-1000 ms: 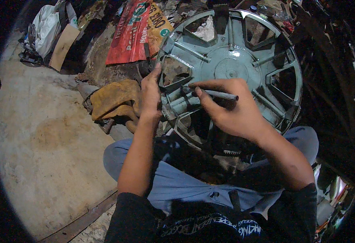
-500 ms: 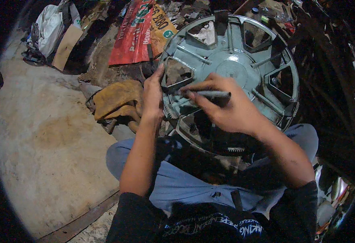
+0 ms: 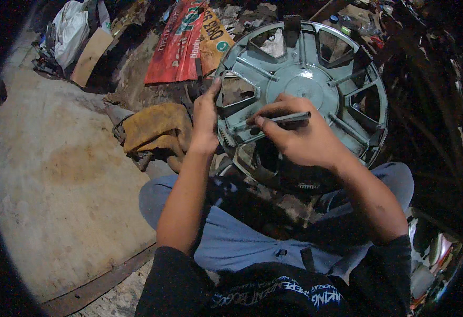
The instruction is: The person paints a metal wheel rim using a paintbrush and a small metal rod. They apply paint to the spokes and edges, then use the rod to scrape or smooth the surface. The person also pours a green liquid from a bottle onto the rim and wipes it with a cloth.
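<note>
A round grey-green wheel cover (image 3: 304,86) with spokes and a toothed rim is tilted up above my lap. My left hand (image 3: 206,120) grips its left edge, thumb along the near side of the rim and the other fingers hidden behind. In my right hand (image 3: 301,136) is a slim dark rod-shaped tool (image 3: 289,118), held like a pen. Its working end points at a lower-left spoke close to the rim; the tip is too dark to make out. My right fingers rest over that spoke, below the hub.
Left of my arm lies a crumpled brown-yellow cloth (image 3: 157,127), beside a large stained board (image 3: 73,169). A red banner (image 3: 173,47) is spread beyond it. White bags (image 3: 70,34) and a cardboard piece (image 3: 91,55) sit far left. Clutter (image 3: 437,253) lies at right.
The wheel cover has tilted slightly, its lower edge rising. My right hand and the tool have shifted a little to the right and up. My left hand keeps its hold.
</note>
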A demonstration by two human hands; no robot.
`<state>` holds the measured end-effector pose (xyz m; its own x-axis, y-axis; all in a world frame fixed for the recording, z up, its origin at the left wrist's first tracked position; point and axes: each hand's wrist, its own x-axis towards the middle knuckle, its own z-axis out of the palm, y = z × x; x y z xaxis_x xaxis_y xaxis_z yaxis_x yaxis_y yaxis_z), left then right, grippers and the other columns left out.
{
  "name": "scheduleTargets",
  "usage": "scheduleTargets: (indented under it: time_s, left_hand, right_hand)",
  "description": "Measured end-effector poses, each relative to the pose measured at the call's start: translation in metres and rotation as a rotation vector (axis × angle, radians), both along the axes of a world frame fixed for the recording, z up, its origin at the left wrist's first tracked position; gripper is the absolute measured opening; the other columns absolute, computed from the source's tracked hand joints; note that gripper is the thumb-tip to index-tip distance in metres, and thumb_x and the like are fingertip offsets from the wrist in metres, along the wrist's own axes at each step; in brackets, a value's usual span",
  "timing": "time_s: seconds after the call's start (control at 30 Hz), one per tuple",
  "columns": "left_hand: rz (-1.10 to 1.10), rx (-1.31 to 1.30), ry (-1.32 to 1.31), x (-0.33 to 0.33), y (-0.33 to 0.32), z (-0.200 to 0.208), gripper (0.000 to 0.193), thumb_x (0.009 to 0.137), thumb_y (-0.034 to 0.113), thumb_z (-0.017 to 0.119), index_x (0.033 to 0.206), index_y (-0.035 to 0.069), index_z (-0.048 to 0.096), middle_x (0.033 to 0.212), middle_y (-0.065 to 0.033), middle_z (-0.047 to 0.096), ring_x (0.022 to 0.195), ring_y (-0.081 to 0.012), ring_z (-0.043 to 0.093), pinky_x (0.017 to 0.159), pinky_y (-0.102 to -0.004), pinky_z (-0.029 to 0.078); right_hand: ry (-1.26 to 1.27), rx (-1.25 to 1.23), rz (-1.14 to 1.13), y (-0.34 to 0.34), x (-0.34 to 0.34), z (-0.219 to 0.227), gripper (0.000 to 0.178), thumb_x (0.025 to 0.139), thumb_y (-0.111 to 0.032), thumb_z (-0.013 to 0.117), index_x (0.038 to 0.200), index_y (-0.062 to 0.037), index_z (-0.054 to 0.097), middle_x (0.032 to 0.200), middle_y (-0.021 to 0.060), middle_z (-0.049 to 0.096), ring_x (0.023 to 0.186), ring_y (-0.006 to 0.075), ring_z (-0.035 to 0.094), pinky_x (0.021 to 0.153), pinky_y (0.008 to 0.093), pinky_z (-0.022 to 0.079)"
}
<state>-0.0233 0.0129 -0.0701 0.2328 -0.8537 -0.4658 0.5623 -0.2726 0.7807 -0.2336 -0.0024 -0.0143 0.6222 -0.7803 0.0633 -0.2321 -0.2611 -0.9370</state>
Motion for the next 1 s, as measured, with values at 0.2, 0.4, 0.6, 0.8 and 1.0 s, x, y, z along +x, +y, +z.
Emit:
scheduleTargets:
  time_s: [0.2,0.4,0.6,0.8,1.0]
  left_hand:
    - [0.037,-0.077,-0.167,0.002,0.001,-0.006,0.035,0.093,0.034,0.055,0.098,0.002,0.065,0.084,-0.0048,0.065,0.071,-0.0154,0.062,0.067,-0.0286,0.05]
    - [0.116,-0.06,-0.248,0.002,0.001,-0.02,0.037,0.092,0.036,0.057,0.096,0.0,0.066,0.083,-0.0044,0.065,0.07,-0.0139,0.059,0.067,-0.0282,0.049]
    - [0.14,-0.039,-0.323,0.015,-0.004,-0.035,0.041,0.091,0.038,0.058,0.098,-0.001,0.066,0.084,-0.0054,0.065,0.071,-0.0138,0.059,0.07,-0.0285,0.048]
    - [0.069,-0.108,-0.285,0.005,0.001,-0.007,0.039,0.09,0.037,0.059,0.098,-0.001,0.067,0.085,-0.0053,0.066,0.072,-0.0131,0.06,0.07,-0.0271,0.048]
    - [0.097,-0.041,-0.437,-0.002,0.004,0.011,0.04,0.089,0.037,0.061,0.098,-0.002,0.067,0.086,-0.0049,0.066,0.074,-0.0124,0.06,0.072,-0.0264,0.046]
  right_hand:
    - [0.003,0.1,-0.036,0.007,-0.008,0.011,0.02,0.084,-0.016,0.062,0.091,0.0021,0.067,0.074,0.0201,0.066,0.062,0.0245,0.064,0.061,0.0351,0.05]
    - [0.004,-0.312,-0.034,0.013,-0.019,0.015,0.019,0.083,-0.016,0.064,0.091,0.0008,0.068,0.075,0.0182,0.067,0.064,0.023,0.065,0.061,0.0348,0.05]
    - [-0.088,0.038,-0.301,-0.009,-0.053,0.041,0.017,0.085,-0.018,0.069,0.093,-0.0025,0.07,0.08,0.0091,0.07,0.073,0.01,0.063,0.067,0.0246,0.049]
    - [-0.151,-0.042,-0.654,-0.002,-0.085,0.08,0.022,0.086,-0.013,0.067,0.103,0.0,0.061,0.086,0.0104,0.069,0.069,0.0111,0.061,0.059,0.0227,0.046]
    - [0.124,0.094,-0.39,0.03,-0.111,0.082,0.019,0.083,-0.008,0.07,0.097,0.0009,0.061,0.08,0.0111,0.067,0.07,0.0127,0.063,0.061,0.0246,0.049]
